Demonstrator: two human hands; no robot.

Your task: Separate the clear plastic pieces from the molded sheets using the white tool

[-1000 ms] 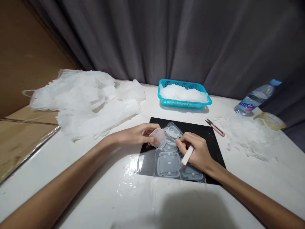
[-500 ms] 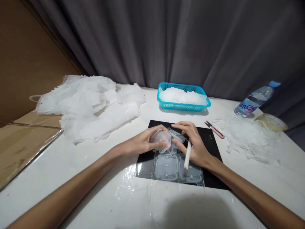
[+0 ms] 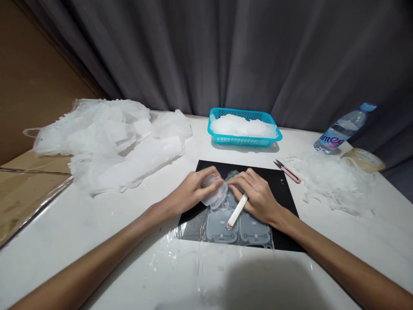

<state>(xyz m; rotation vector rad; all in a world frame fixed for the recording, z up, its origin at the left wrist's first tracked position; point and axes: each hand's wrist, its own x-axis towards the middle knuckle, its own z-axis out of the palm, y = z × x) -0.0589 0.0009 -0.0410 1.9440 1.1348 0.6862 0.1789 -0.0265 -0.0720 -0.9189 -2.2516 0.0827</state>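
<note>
My left hand grips a translucent plastic piece above the black mat, its thumb on top. My right hand is closed beside it, fingertips at the right edge of that piece; a white-handled tool is held in this hand and slants down to the left, with a reddish end. Whether the right fingertips also pinch the plastic cannot be told. Under the hands lies a clear sheet of rounded square molded shapes, partly covered by the hands.
A blue basket holding white translucent pieces stands behind the mat. White sheets are heaped at left, beside cardboard. Pink snips, clear scraps, a yellowish container and a water bottle lie at right.
My right hand's fingers have closed in and moved left to the plastic piece. The white-handled tool has swung to a more slanted angle. The whole view has shifted slightly.
</note>
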